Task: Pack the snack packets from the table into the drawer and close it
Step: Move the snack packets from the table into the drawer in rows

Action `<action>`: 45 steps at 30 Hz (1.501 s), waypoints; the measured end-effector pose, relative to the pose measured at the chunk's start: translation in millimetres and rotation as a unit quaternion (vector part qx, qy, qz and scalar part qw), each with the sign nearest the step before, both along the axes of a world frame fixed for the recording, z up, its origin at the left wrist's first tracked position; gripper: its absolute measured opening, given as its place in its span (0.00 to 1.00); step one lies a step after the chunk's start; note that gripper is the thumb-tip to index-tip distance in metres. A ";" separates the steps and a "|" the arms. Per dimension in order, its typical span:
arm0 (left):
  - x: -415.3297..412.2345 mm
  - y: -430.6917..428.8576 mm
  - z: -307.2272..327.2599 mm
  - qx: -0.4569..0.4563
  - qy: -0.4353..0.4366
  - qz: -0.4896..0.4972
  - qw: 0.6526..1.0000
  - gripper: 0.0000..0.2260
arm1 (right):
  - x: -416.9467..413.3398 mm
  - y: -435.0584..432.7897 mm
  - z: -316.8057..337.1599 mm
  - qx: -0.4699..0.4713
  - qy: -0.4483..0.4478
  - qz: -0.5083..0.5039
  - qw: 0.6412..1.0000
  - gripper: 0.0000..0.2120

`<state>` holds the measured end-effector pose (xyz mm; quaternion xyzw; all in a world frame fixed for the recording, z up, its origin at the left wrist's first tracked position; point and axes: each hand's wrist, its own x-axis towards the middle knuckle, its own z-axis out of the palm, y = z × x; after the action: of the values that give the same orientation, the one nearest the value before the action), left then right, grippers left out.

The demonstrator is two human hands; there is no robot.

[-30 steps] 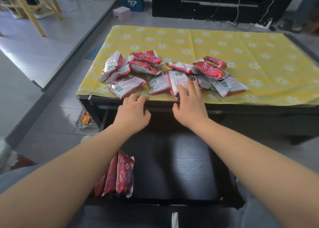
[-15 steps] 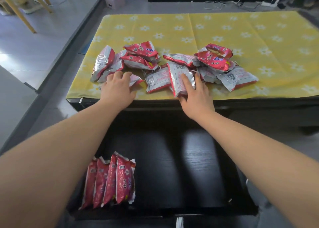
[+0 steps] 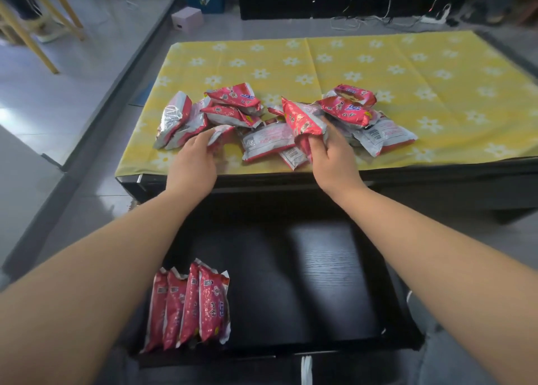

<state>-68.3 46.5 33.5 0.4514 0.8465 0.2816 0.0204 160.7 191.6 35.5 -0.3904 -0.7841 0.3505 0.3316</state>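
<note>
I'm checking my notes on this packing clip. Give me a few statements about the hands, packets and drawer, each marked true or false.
1. The drawer is open. True.
2. The right hand holds a red packet. True.
3. The drawer holds no packets. False: four packets stand on edge at its left.
4. The tablecloth is plain blue. False: it is yellow with white flowers.
5. The left hand rests in the drawer. False: it grips a packet on the table.

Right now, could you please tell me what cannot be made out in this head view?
- Exact count of packets on the table: the pile overlaps itself.
- Printed text on the packets in the drawer: too small.
- Left hand grip on its packet: fingers hidden underneath.
- Drawer front: cut off by the bottom edge.
</note>
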 end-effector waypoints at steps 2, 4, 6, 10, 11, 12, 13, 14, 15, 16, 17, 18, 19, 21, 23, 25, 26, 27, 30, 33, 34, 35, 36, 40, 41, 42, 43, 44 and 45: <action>9.1 -3.7 8.4 0.054 -0.069 0.018 0.996 0.20 | 2.1 -8.3 12.2 -0.125 0.089 -0.039 0.987 0.20; 20.4 -9.5 13.6 0.095 -0.150 0.034 0.984 0.18 | 4.8 -16.1 19.1 -0.246 0.167 -0.042 0.954 0.16; 33.2 -17.4 17.1 0.135 -0.260 0.040 0.955 0.15 | 7.7 -23.7 21.3 -0.336 0.213 -0.028 0.917 0.15; 57.7 -33.9 14.5 0.174 -0.466 0.033 0.867 0.12 | 14.7 -48.5 26.1 -0.427 0.238 0.006 0.873 0.17; 62.2 -38.7 14.1 0.175 -0.495 0.037 0.850 0.13 | 16.6 -54.1 27.1 -0.442 0.242 0.013 0.864 0.18; 65.9 -42.5 13.8 0.181 -0.522 0.041 0.833 0.13 | 18.9 -58.3 27.6 -0.455 0.247 0.020 0.855 0.20; 69.4 -48.5 14.6 0.189 -0.547 0.042 0.814 0.13 | 22.0 -62.2 29.2 -0.466 0.244 0.031 0.850 0.21; 72.0 -53.7 15.6 0.197 -0.571 0.041 0.796 0.14 | 25.3 -64.7 30.7 -0.483 0.228 0.048 0.844 0.22; 73.6 -59.5 16.6 0.200 -0.595 0.041 0.778 0.15 | 29.4 -66.4 32.1 -0.505 0.197 0.073 0.837 0.23; 74.7 -63.8 17.2 0.194 -0.616 0.041 0.762 0.15 | 33.6 -67.8 33.6 -0.526 0.157 0.102 0.830 0.24; 74.8 -68.9 18.1 0.182 -0.635 0.037 0.750 0.15 | 37.8 -69.4 34.4 -0.538 0.113 0.132 0.825 0.25; 74.9 -74.0 18.8 0.164 -0.647 0.029 0.744 0.15 | 40.6 -71.4 35.0 -0.543 0.068 0.159 0.822 0.25; 74.6 -78.5 19.3 0.143 -0.653 0.021 0.743 0.14 | 42.2 -72.8 34.8 -0.541 0.029 0.180 0.821 0.25; 74.1 -87.6 21.8 0.094 -0.662 0.011 0.744 0.14 | 40.1 -77.8 34.6 -0.515 -0.028 0.210 0.831 0.22; 74.9 -96.9 23.4 0.039 -0.670 -0.009 0.741 0.19 | 31.8 -84.9 34.8 -0.460 -0.052 0.218 0.859 0.18; 74.6 -104.5 21.0 -0.003 -0.648 -0.070 0.759 0.19 | 21.1 -90.9 34.6 -0.377 -0.064 0.207 0.900 0.16; 74.5 -108.5 19.0 -0.015 -0.633 -0.095 0.768 0.20 | 16.3 -94.5 35.1 -0.337 -0.072 0.198 0.917 0.16; 74.4 -110.6 17.1 -0.024 -0.626 -0.109 0.772 0.22 | 12.5 -96.6 36.0 -0.302 -0.081 0.188 0.931 0.17; 77.0 -117.1 8.1 -0.031 -0.626 -0.098 0.773 0.25 | 2.9 -106.1 31.0 -0.223 -0.090 0.142 0.960 0.17; 78.3 -121.2 -3.6 -0.019 -0.627 -0.039 0.778 0.23 | -3.8 -111.1 17.3 -0.174 -0.068 0.069 0.980 0.11; 78.4 -121.6 -7.5 -0.014 -0.626 -0.020 0.780 0.24 | -3.2 -113.1 12.0 -0.157 -0.069 0.054 0.984 0.14; 78.2 -121.7 -11.1 -0.012 -0.620 -0.002 0.785 0.24 | -2.0 -116.6 7.3 -0.138 -0.075 0.050 0.986 0.17; 79.1 -121.5 -14.4 -0.012 -0.609 0.011 0.793 0.24 | -0.1 -121.9 3.0 -0.120 -0.087 0.057 0.987 0.19; 89.9 -118.9 -29.6 -0.016 -0.593 0.033 0.804 0.22 | 1.3 -146.7 -23.9 -0.105 -0.190 0.183 0.959 0.28; 94.3 -118.1 -34.0 -0.026 -0.594 0.039 0.803 0.22 | 2.8 -152.2 -32.2 -0.138 -0.207 0.206 0.946 0.30; 97.5 -117.0 -39.0 -0.039 -0.595 0.047 0.802 0.23 | 4.7 -156.2 -39.2 -0.181 -0.210 0.217 0.936 0.31; 100.5 -116.4 -44.3 -0.053 -0.599 0.058 0.797 0.23 | 7.7 -158.9 -46.7 -0.226 -0.199 0.221 0.928 0.32; 103.8 -115.9 -48.3 -0.066 -0.605 0.066 0.791 0.23 | 10.8 -160.5 -52.8 -0.268 -0.182 0.222 0.920 0.33; 106.2 -115.6 -52.9 -0.083 -0.607 0.072 0.787 0.23 | 13.0 -162.2 -59.7 -0.306 -0.173 0.221 0.910 0.34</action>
<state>37.9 -69.0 -19.4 0.1220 0.7097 0.4271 0.5468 173.7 29.3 -24.2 -0.3443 -0.7495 0.5647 -0.0305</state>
